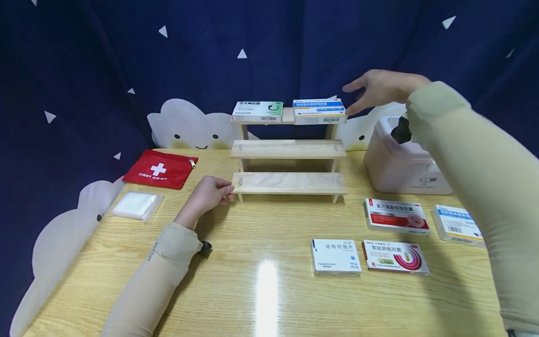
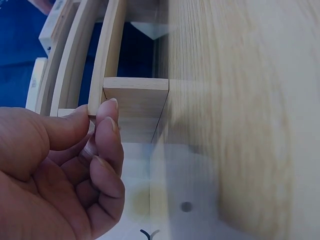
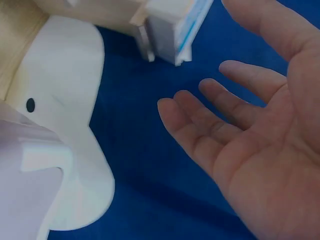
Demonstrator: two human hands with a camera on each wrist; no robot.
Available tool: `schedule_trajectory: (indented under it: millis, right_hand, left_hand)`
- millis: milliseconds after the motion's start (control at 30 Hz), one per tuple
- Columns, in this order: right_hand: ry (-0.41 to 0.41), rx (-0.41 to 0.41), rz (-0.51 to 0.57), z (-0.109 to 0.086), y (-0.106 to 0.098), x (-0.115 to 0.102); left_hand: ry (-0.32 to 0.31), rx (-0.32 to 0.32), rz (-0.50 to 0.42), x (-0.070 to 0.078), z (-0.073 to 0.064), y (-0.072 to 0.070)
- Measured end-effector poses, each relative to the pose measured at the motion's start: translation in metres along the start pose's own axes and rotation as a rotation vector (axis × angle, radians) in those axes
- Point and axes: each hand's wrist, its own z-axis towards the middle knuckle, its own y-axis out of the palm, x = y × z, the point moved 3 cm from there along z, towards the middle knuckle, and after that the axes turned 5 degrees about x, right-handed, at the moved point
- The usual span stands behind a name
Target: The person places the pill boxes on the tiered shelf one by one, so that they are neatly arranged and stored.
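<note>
left hand (image 1: 209,194) pinching wooden rack (image 1: 288,148) by edge; tabletop (image 1: 236,262) spreading frontward; right hand (image 1: 375,89) hovering uncurled beside blue-white medicine box (image 1: 319,110)

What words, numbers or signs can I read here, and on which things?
"FIRST AID KIT", with a white cross: red pouch
"非布司他片": plain white box
"复方氨酚烷胺胶囊": red-banded box
"氨咖黄敏胶囊": red-arc box
"天麻胶囊", first character unclear: green-and-white box
Too small or blurred: upper blue-and-white box, lower blue-and-white box, left sleeve, pale container, other small print.
</note>
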Motion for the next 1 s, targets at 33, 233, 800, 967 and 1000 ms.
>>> schedule_trajectory:
  millis: [33,233,800,967,1000]
  right_hand:
    - [-0.012,0.011,-0.012,-0.005,-0.001,0.000]
    - [-0.112,0.096,-0.086,-0.037,0.001,-0.009]
    - [-0.373,0.306,-0.043,-0.122,0.080,-0.016]
    - [-0.394,0.299,-0.017,-0.132,0.110,-0.007]
    - [-0.395,0.290,-0.020,-0.133,0.116,-0.005]
  left_hand:
    - [0.001,-0.002,0.000,0.000,0.001,0.000]
    - [-0.006,-0.006,-0.007,-0.003,0.007,-0.002]
    - [0.010,0.004,-0.007,-0.003,0.019,-0.007]
    - [0.005,0.007,-0.010,-0.002,0.019,-0.007]
    - [0.004,0.008,-0.012,-0.002,0.020,-0.007]
